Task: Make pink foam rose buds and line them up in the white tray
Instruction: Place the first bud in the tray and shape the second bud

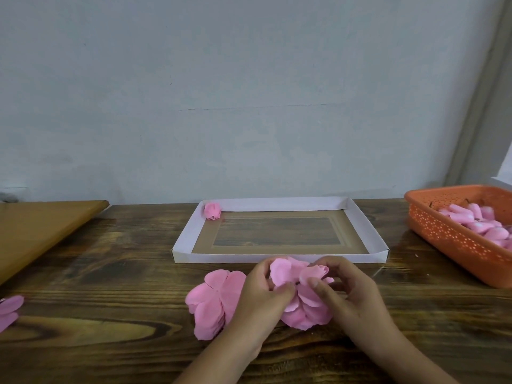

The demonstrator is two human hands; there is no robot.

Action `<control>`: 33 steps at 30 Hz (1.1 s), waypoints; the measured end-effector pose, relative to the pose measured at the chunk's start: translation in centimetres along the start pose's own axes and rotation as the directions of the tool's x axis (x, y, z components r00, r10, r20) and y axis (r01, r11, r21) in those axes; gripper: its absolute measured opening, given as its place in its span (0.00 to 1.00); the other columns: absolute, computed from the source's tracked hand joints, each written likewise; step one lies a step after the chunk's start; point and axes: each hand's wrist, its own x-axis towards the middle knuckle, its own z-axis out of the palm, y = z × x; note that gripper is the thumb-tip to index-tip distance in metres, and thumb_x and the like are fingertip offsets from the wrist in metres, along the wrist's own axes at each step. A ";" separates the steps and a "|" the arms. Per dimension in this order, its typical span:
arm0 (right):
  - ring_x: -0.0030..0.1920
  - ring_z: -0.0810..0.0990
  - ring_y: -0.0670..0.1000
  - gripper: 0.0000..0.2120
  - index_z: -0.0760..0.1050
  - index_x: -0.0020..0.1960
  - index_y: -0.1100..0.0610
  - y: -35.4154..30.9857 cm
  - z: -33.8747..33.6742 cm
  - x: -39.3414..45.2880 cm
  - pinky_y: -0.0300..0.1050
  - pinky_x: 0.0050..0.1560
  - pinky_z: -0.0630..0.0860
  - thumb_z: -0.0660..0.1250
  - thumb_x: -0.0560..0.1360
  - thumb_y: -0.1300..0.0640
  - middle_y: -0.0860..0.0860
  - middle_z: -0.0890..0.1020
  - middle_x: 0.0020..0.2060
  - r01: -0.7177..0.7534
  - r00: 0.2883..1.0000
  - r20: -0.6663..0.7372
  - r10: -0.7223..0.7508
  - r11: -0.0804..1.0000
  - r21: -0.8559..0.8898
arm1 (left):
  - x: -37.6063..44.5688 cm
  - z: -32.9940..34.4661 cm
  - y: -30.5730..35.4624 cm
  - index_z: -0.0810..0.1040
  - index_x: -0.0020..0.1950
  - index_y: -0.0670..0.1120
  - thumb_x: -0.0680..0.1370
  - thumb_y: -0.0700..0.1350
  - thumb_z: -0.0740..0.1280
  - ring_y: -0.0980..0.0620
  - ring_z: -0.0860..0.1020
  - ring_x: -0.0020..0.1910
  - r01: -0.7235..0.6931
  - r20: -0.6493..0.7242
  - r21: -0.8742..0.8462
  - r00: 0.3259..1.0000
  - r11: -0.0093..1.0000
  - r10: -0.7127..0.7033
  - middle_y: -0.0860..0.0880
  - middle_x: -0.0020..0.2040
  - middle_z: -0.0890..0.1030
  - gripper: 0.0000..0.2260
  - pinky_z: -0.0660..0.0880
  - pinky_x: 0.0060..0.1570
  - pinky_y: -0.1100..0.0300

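One finished rose bud (212,210) sits in the far-left corner of the white tray (279,258), touching its walls, so the row has barely begun. Both my hands are clenched on the half-formed bud (297,275) just in front of the tray's near wall: my left hand (263,292) pinches a petal between thumb and fingers, and my right hand (343,289) curls round the bud's core from the other side, thumb pressed into the petals.

What worries me most is the wrap springing open. Foam petals look light and springy, and if either pinch eases before the layers are tucked, I judge they would flare back flat. Squeezing too hard carries the opposite risk: creasing or tearing a thin petal at its base.

A flat petal cutout (214,300) lies on the wooden table (110,273) partly under my left wrist, and more petals (304,314) hang loose below the bud. My wrist could drag the cutout along or off its spot when I lift, and the hanging petals could snag on the tray wall as I carry the bud over.

Placement is a further hazard: set down carelessly, the new bud could knock the first one askew, or land apart from it and spoil the line. The orange basket (454,239) of pink foam pieces (476,220) stands well apart on my right, out of harm's way.
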 end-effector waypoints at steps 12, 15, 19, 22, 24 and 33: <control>0.48 0.83 0.47 0.15 0.83 0.51 0.45 -0.2 0.3 -0.1 0.48 0.47 0.81 0.76 0.72 0.64 0.41 0.85 0.49 -0.014 1.000 -0.023 0.012 0.995 -0.101 | -0.1 0.2 0.0 0.82 0.55 0.59 0.77 0.38 0.69 0.55 0.84 0.53 0.044 0.025 -0.090 0.999 0.995 -0.042 0.55 0.52 0.86 0.16 0.83 0.55 0.54; 0.57 0.81 0.43 0.17 0.85 0.49 0.44 0.1 0.1 0.0 0.39 0.52 0.78 0.78 0.70 0.66 0.39 0.83 0.55 0.011 0.999 -0.048 -0.015 0.996 -0.086 | -0.2 0.3 0.2 0.83 0.54 0.57 0.71 0.43 0.71 0.48 0.84 0.57 0.060 0.051 -0.166 0.997 0.984 -0.052 0.51 0.54 0.86 0.15 0.80 0.60 0.43; 0.62 0.78 0.40 0.16 0.86 0.48 0.41 0.3 0.0 0.2 0.42 0.59 0.76 0.78 0.69 0.63 0.42 0.80 0.61 -0.028 0.998 -0.052 0.025 0.998 -0.063 | -0.3 0.3 0.1 0.81 0.60 0.52 0.70 0.46 0.73 0.47 0.83 0.59 0.042 0.087 -0.214 0.996 0.976 -0.024 0.48 0.57 0.85 0.19 0.79 0.63 0.42; 0.64 0.77 0.41 0.10 0.86 0.47 0.41 0.0 0.1 0.4 0.47 0.61 0.77 0.77 0.68 0.52 0.42 0.79 0.63 -0.064 0.997 -0.051 0.064 0.998 0.005 | -0.4 0.4 -0.1 0.78 0.64 0.53 0.69 0.46 0.75 0.48 0.83 0.60 0.042 0.099 -0.213 0.995 0.976 -0.022 0.48 0.59 0.84 0.23 0.79 0.63 0.44; 0.66 0.75 0.41 0.10 0.86 0.48 0.41 -0.1 0.1 0.4 0.49 0.63 0.76 0.75 0.66 0.48 0.43 0.78 0.64 -0.085 0.995 -0.046 0.086 0.996 0.020 | -0.3 0.4 -0.1 0.76 0.67 0.54 0.67 0.47 0.76 0.48 0.81 0.63 0.048 0.089 -0.209 0.996 0.977 -0.030 0.48 0.63 0.82 0.28 0.78 0.65 0.45; 0.59 0.82 0.44 0.32 0.75 0.65 0.46 0.1 -0.2 0.5 0.48 0.58 0.80 0.78 0.63 0.46 0.42 0.84 0.58 -0.130 0.990 -0.044 0.135 0.985 0.112 | -0.3 0.1 0.0 0.82 0.59 0.43 0.72 0.47 0.73 0.39 0.84 0.57 0.072 0.192 -0.207 0.981 0.976 -0.031 0.39 0.54 0.86 0.17 0.79 0.61 0.39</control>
